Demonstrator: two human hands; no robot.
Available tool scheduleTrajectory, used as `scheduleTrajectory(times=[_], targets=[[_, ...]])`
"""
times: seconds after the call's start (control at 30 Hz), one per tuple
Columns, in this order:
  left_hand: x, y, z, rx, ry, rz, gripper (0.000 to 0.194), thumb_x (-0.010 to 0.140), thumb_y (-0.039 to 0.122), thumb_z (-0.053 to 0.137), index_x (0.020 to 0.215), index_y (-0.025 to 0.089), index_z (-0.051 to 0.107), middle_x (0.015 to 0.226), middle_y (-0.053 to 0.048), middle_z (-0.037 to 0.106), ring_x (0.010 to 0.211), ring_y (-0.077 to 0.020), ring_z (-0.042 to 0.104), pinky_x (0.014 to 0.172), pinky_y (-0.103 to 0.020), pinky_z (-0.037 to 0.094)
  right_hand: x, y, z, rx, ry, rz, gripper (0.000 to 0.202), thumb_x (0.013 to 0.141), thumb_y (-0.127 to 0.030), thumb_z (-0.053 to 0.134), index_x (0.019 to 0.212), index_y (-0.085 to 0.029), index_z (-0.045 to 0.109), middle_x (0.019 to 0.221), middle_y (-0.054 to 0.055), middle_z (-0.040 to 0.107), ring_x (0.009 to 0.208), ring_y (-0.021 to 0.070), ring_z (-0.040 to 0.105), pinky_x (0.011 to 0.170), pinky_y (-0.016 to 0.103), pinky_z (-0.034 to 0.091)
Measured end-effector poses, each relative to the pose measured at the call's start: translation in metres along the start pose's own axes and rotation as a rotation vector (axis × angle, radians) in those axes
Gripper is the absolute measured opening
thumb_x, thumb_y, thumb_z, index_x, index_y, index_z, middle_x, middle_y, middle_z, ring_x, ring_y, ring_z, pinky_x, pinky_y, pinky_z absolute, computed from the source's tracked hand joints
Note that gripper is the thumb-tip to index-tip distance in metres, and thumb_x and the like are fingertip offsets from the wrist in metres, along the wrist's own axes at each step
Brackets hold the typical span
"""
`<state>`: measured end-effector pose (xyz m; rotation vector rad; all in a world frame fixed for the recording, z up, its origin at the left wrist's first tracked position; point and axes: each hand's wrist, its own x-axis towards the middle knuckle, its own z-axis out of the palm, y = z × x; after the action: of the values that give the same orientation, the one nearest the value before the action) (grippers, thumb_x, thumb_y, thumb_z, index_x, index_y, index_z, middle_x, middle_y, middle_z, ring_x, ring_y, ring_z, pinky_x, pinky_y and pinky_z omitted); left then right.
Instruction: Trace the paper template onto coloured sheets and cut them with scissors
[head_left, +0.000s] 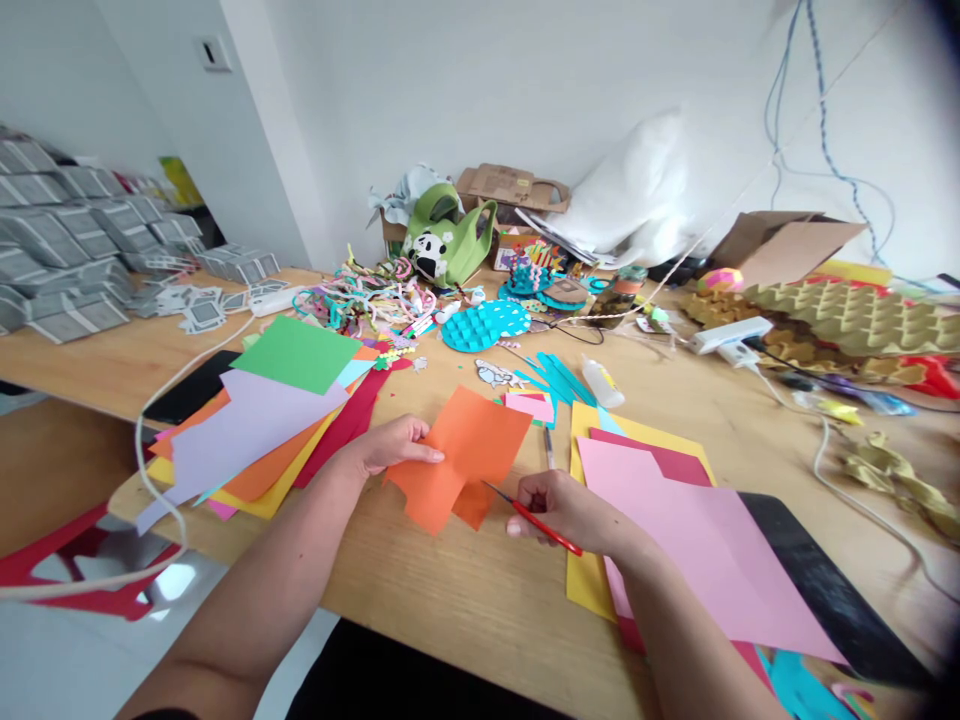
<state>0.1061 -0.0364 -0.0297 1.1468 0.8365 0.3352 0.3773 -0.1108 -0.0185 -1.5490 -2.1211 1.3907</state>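
Observation:
My left hand (401, 443) pinches the left side of an orange sheet of paper (480, 430), thumb on top. The sheet has cut, uneven lower edges, and a flap hangs at its bottom right. My right hand (561, 505) is closed around a pair of scissors (546, 528) with red handles. Their blade tips point left, at the flap near the paper's lower right edge; whether they touch it I cannot tell. A pen (549, 447) lies just beyond my right hand.
Coloured sheets (289, 410) are stacked at left; pink paper (697, 540) and a black board (825, 590) lie at right. Behind are a glue bottle (602, 383), blue strips (562, 378), a blue craft piece (484, 325), a green bag (454, 245) and egg trays (847, 315). A white cable (142, 440) crosses the left edge.

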Motion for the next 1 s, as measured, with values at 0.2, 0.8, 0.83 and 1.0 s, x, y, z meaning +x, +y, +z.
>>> scheduleTrajectory(times=[0.2, 0.8, 0.83, 1.0], targets=[[-0.0003, 0.0002, 0.0007, 0.000, 0.011, 0.004, 0.027, 0.062, 0.033, 0.080, 0.077, 0.012, 0.071, 0.078, -0.007, 0.073, 0.064, -0.0169, 0.066, 0.060, -0.025, 0.047, 0.0003, 0.0003, 0.0002, -0.032, -0.023, 0.001, 0.051, 0.065, -0.066, 0.067, 0.061, -0.019, 0.047, 0.054, -0.002, 0.049, 0.052, 0.0099, 0.040, 0.046, 0.024, 0.027], [0.0013, -0.0008, 0.0061, -0.003, 0.030, 0.005, 0.032, 0.059, 0.035, 0.081, 0.078, 0.011, 0.070, 0.078, -0.007, 0.073, 0.066, -0.0175, 0.066, 0.060, -0.024, 0.048, 0.0016, -0.0008, 0.0024, 0.022, 0.030, 0.019, 0.051, 0.063, -0.064, 0.069, 0.057, -0.020, 0.043, 0.051, -0.004, 0.044, 0.050, 0.0096, 0.040, 0.045, 0.023, 0.026], [0.0014, -0.0006, 0.0064, -0.003, 0.035, 0.005, 0.032, 0.059, 0.035, 0.081, 0.078, 0.011, 0.070, 0.079, -0.007, 0.073, 0.066, -0.0176, 0.066, 0.060, -0.025, 0.048, 0.0015, -0.0010, 0.0024, 0.029, 0.034, 0.023, 0.052, 0.062, -0.063, 0.069, 0.057, -0.020, 0.042, 0.050, -0.005, 0.043, 0.050, 0.0096, 0.040, 0.045, 0.023, 0.026], [0.0018, 0.0000, 0.0083, 0.003, 0.033, -0.003, 0.028, 0.061, 0.034, 0.081, 0.075, 0.012, 0.070, 0.074, -0.006, 0.072, 0.063, -0.0164, 0.066, 0.058, -0.023, 0.046, 0.0002, -0.0034, 0.0021, 0.055, 0.021, 0.011, 0.050, 0.064, -0.061, 0.070, 0.058, -0.020, 0.042, 0.051, -0.004, 0.046, 0.049, 0.0093, 0.042, 0.045, 0.023, 0.028]])
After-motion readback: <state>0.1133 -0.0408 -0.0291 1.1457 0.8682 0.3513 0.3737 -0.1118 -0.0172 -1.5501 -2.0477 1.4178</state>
